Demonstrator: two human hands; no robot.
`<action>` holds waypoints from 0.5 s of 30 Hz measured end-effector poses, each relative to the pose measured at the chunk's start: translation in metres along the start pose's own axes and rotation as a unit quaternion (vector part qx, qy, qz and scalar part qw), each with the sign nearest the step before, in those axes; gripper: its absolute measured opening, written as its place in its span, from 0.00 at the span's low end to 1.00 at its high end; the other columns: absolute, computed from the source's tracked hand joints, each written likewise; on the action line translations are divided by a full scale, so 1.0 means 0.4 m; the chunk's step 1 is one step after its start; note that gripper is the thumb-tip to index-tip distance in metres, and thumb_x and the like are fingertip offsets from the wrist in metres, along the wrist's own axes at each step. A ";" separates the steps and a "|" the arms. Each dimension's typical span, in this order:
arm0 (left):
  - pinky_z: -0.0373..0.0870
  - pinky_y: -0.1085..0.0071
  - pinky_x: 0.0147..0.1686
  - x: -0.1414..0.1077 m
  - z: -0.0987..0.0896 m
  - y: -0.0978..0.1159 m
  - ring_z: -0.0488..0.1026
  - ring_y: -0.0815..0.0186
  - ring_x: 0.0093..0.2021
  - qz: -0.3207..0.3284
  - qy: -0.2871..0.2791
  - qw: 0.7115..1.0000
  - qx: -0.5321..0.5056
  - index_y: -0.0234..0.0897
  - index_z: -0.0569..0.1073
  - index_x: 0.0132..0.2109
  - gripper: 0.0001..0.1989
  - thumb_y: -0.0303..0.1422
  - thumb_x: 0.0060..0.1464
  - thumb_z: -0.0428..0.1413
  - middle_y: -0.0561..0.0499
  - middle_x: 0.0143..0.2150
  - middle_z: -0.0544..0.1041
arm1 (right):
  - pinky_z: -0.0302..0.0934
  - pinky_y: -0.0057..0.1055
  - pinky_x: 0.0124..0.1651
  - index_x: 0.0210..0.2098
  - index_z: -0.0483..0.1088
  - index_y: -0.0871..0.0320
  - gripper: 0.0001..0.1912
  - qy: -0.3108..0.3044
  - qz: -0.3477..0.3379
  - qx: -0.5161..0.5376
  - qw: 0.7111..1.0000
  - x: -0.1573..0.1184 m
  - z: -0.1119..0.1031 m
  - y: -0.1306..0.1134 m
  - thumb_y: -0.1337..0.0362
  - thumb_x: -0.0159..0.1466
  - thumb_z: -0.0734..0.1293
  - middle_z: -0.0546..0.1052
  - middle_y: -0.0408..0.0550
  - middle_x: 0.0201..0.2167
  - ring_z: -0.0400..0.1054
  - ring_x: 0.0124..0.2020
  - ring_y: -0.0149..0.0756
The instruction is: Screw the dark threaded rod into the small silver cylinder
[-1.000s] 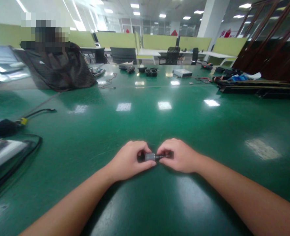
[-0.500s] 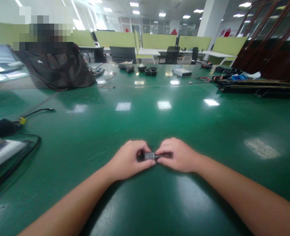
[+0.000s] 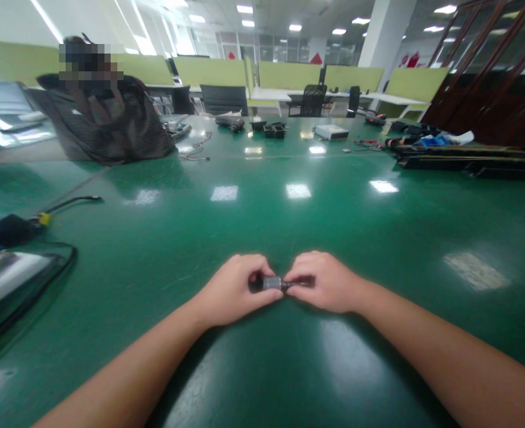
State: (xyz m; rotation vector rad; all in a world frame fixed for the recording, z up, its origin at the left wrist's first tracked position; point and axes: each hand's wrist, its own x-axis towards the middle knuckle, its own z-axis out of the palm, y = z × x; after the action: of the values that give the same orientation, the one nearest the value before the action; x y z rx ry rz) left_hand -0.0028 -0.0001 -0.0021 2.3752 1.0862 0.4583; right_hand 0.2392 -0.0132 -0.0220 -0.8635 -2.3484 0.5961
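Low in the middle of the view, my left hand (image 3: 233, 291) is closed around a small grey and black cylinder (image 3: 272, 283), with the thumb along its near side. My right hand (image 3: 322, 280) pinches a thin dark rod-like part (image 3: 304, 282) in line with the cylinder's right end. The two pieces meet between my fingertips; whether they are joined I cannot tell. Fingers hide much of both, and their exact kind does not show. Both hands rest at or just above the green tabletop (image 3: 262, 226).
A large dark bag (image 3: 111, 125) stands at the back left. Nearer on the left lie a black cable (image 3: 73, 252) and a black device (image 3: 10, 230). Electronic parts, a silver box (image 3: 331, 132) and long black strips (image 3: 467, 157) lie along the far side.
The view has shifted very slightly. Both hands keep the same grip on the cylinder and the thin part, with almost no movement.
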 end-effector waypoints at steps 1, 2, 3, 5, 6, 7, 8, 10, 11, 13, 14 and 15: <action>0.62 0.69 0.36 0.000 -0.001 0.001 0.72 0.65 0.33 0.002 0.001 1.000 -0.002 0.39 0.76 0.37 0.13 0.43 0.55 0.64 0.55 0.33 0.77 | 0.62 0.32 0.42 0.39 0.81 0.58 0.05 -0.001 0.001 0.001 1.000 0.000 -0.001 -0.001 0.66 0.64 0.72 0.81 0.46 0.33 0.73 0.35 0.35; 0.62 0.69 0.36 0.000 -0.001 0.001 0.72 0.66 0.32 0.002 0.000 1.000 -0.002 0.39 0.76 0.37 0.13 0.44 0.54 0.64 0.55 0.33 0.77 | 0.62 0.32 0.42 0.39 0.81 0.58 0.05 -0.001 0.001 0.003 1.000 0.000 -0.002 -0.001 0.66 0.64 0.72 0.81 0.46 0.33 0.73 0.35 0.35; 0.62 0.69 0.36 0.000 -0.001 0.001 0.72 0.66 0.32 0.000 -0.001 1.000 0.000 0.39 0.76 0.37 0.13 0.44 0.54 0.64 0.55 0.33 0.77 | 0.62 0.32 0.42 0.39 0.81 0.58 0.05 -0.001 0.001 0.003 1.000 -0.001 -0.003 -0.001 0.66 0.64 0.72 0.81 0.46 0.33 0.73 0.35 0.35; 0.62 0.69 0.37 0.001 -0.001 0.000 0.72 0.65 0.33 0.002 0.003 1.000 0.002 0.39 0.76 0.37 0.13 0.44 0.54 0.64 0.55 0.33 0.77 | 0.62 0.32 0.41 0.38 0.81 0.58 0.05 -0.001 0.000 0.005 1.000 -0.001 -0.003 -0.001 0.67 0.63 0.72 0.81 0.46 0.33 0.73 0.35 0.35; 0.62 0.69 0.36 0.001 0.000 -0.001 0.72 0.66 0.32 0.004 0.002 1.000 0.002 0.39 0.76 0.37 0.13 0.44 0.54 0.64 0.55 0.33 0.77 | 0.62 0.32 0.41 0.38 0.81 0.58 0.05 0.000 0.000 0.005 1.000 -0.001 -0.003 -0.001 0.67 0.63 0.72 0.81 0.46 0.32 0.72 0.34 0.35; 0.61 0.69 0.36 0.001 0.000 -0.002 0.72 0.65 0.32 0.004 0.000 1.000 0.002 0.39 0.76 0.37 0.13 0.44 0.54 0.64 0.55 0.33 0.77 | 0.62 0.32 0.41 0.38 0.81 0.58 0.04 0.001 0.000 0.005 1.000 -0.002 -0.003 -0.001 0.67 0.63 0.72 0.81 0.46 0.32 0.72 0.34 0.35; 0.61 0.69 0.36 0.000 0.000 -0.002 0.71 0.66 0.32 0.005 0.001 1.000 0.003 0.39 0.76 0.37 0.13 0.44 0.54 0.64 0.55 0.32 0.77 | 0.62 0.32 0.41 0.38 0.80 0.58 0.04 0.001 0.000 0.004 1.000 -0.002 -0.003 -0.001 0.67 0.63 0.72 0.81 0.46 0.32 0.72 0.34 0.35; 0.61 0.69 0.35 0.000 0.000 -0.003 0.71 0.66 0.31 0.007 0.002 1.000 0.002 0.38 0.76 0.37 0.13 0.43 0.54 0.64 0.55 0.32 0.77 | 0.62 0.32 0.41 0.37 0.80 0.58 0.04 0.001 0.002 0.004 1.000 -0.002 -0.002 -0.001 0.68 0.62 0.72 0.81 0.46 0.32 0.72 0.34 0.35; 0.62 0.70 0.35 0.000 0.000 -0.003 0.71 0.66 0.31 0.008 0.002 1.000 0.001 0.38 0.76 0.37 0.13 0.43 0.54 0.64 0.55 0.32 0.77 | 0.62 0.32 0.41 0.37 0.80 0.58 0.04 0.002 0.004 0.004 1.000 -0.002 -0.003 -0.001 0.68 0.62 0.72 0.81 0.46 0.32 0.72 0.34 0.35; 0.62 0.70 0.35 0.000 0.000 -0.002 0.71 0.66 0.32 0.010 0.001 1.000 -0.003 0.39 0.76 0.37 0.12 0.43 0.55 0.64 0.55 0.32 0.77 | 0.62 0.32 0.41 0.37 0.80 0.58 0.04 0.002 0.005 0.005 1.000 -0.003 -0.003 -0.001 0.68 0.62 0.72 0.81 0.46 0.33 0.73 0.34 0.35; 0.62 0.70 0.35 0.000 0.000 -0.002 0.72 0.66 0.32 0.010 0.001 1.000 -0.005 0.39 0.76 0.37 0.12 0.43 0.55 0.64 0.55 0.32 0.77 | 0.62 0.32 0.41 0.37 0.80 0.58 0.04 0.002 0.005 0.006 1.000 -0.003 -0.003 -0.001 0.68 0.62 0.72 0.81 0.46 0.33 0.73 0.35 0.35; 0.62 0.70 0.35 0.000 -0.001 -0.001 0.72 0.66 0.32 0.011 0.002 1.000 -0.005 0.39 0.76 0.37 0.12 0.43 0.55 0.64 0.55 0.32 0.77 | 0.62 0.32 0.41 0.37 0.80 0.58 0.04 0.002 0.004 0.007 1.000 -0.003 -0.004 -0.001 0.68 0.62 0.72 0.81 0.46 0.33 0.73 0.35 0.35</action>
State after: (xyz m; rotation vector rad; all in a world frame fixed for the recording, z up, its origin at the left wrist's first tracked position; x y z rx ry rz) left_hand -0.0030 0.0002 -0.0020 2.3802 1.0575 0.4749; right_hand 0.2407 -0.0142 -0.0210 -0.8682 -2.3350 0.6120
